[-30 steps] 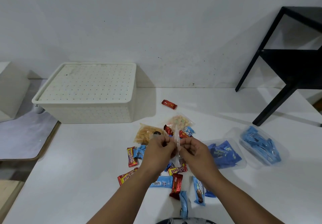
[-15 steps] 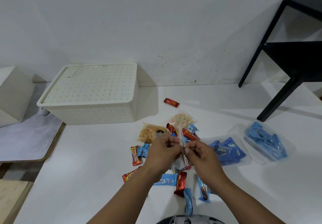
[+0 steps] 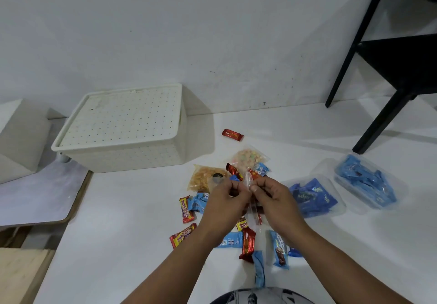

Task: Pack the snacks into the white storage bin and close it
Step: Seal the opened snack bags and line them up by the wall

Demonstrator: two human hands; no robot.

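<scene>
Far left of the grip, up against the wall, the white storage bin [image 3: 123,135] sits on the counter [image 3: 132,221] with its perforated lid on. Between bin and grip lies a clear bag of yellow crisps [image 3: 204,178]. Both hands meet at the middle: left hand [image 3: 224,205] and right hand [image 3: 276,200] pinch one clear plastic bag [image 3: 249,185] between fingertips, above scattered snack bars [image 3: 247,244]. Right of the grip rest two clear bags of blue packets [image 3: 314,197].
</scene>
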